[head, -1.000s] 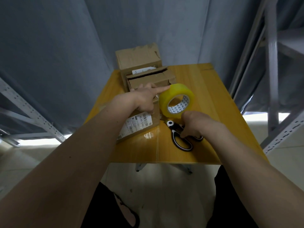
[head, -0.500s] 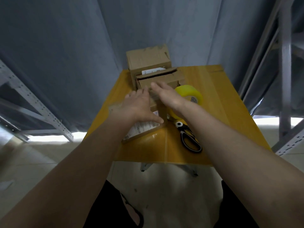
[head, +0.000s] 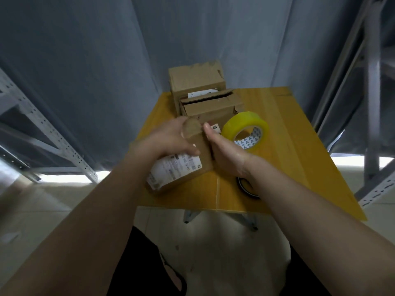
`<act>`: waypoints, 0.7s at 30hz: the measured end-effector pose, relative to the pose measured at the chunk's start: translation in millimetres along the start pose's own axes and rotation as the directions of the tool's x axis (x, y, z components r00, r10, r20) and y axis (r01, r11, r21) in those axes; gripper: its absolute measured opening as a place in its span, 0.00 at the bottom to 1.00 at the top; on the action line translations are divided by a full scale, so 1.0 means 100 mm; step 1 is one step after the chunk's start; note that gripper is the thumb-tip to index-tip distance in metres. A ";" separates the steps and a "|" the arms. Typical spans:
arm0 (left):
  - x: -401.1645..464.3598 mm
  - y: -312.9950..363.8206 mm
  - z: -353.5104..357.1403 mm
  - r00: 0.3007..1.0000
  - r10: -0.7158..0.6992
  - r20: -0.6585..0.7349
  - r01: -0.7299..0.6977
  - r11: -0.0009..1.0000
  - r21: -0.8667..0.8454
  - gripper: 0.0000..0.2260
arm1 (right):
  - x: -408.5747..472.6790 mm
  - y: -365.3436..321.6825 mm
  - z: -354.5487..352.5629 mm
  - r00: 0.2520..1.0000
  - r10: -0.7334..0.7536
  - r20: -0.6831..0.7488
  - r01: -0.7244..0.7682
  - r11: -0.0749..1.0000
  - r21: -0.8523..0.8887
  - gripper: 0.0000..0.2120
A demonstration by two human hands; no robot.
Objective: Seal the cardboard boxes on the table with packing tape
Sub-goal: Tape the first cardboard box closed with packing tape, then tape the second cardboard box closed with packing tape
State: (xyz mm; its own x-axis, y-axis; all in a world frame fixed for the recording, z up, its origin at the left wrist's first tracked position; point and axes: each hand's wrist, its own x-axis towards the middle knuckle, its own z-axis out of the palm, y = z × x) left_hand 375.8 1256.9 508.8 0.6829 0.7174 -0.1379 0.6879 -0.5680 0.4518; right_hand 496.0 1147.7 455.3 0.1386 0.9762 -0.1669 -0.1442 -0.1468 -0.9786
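Note:
A small cardboard box (head: 192, 167) with a white shipping label lies near the front left of the yellow table (head: 288, 146). My left hand (head: 171, 139) grips its top, fingers curled over the far end and thumb across the label. My right hand (head: 226, 154) presses flat against the box's right side with straight fingers. A yellow roll of packing tape (head: 245, 127) stands just right of my hands. Two more cardboard boxes sit behind: a middle one (head: 209, 107) with its flap ajar and a taller one (head: 196, 80) at the back.
Scissors (head: 248, 186) with black handles lie on the table under my right wrist, mostly hidden. Grey curtains hang behind the table. Metal shelving uprights stand at left (head: 53, 133) and right (head: 372, 103). The table's front edge is near my body.
My right hand left the scissors, crossed over the tape and now presses the near box's right side. My left hand stopped pointing and took hold of the box top.

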 end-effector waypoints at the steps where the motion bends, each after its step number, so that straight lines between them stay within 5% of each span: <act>1: -0.06 -0.01 -0.14 0.999 -0.018 0.031 0.023 0.987 -0.160 0.35 | -0.05 -0.07 -0.04 0.999 -0.036 -0.015 0.035 0.998 -0.047 0.24; 3: -0.20 0.01 -0.42 0.996 -0.031 0.082 0.065 0.890 -0.452 0.30 | -0.13 -0.23 -0.13 0.982 -0.148 -0.122 0.134 0.985 -0.111 0.27; 5: -0.28 0.07 -0.59 0.992 0.051 0.115 0.049 0.689 -0.723 0.28 | -0.20 -0.37 -0.21 0.940 -0.233 -0.249 0.217 0.972 -0.090 0.32; 8: -0.23 0.30 -0.63 0.993 0.117 0.035 -0.033 0.535 -0.844 0.22 | -0.30 -0.49 -0.30 0.931 -0.275 -0.239 0.307 0.946 0.109 0.34; 12: -0.16 0.74 -0.48 0.992 0.127 -0.023 -0.068 0.358 -0.931 0.16 | -0.48 -0.59 -0.43 0.909 -0.303 -0.286 0.331 0.942 0.051 0.36; 15: -0.08 0.95 -0.31 0.978 0.157 -0.140 -0.193 0.402 -0.895 0.16 | -0.59 -0.67 -0.60 0.856 -0.293 -0.426 0.410 0.886 0.216 0.34; 18: 0.00 1.08 -0.16 0.968 0.245 -0.059 -0.187 0.538 -0.822 0.15 | -0.66 -0.72 -0.77 0.811 -0.278 -0.515 0.478 0.822 0.309 0.22; 21: 0.15 1.10 -0.05 0.972 0.234 0.028 -0.080 0.439 -0.895 0.20 | -0.67 -0.73 -0.93 0.763 -0.210 -0.611 0.506 0.782 0.364 0.19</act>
State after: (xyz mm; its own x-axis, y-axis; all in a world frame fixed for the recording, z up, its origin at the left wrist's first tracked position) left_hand 461.0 1207.3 561.0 0.8317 0.5528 -0.0529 0.0276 0.0541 0.9982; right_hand 588.3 1078.5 526.2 0.7346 0.6785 0.0043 -0.3992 0.4374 -0.8058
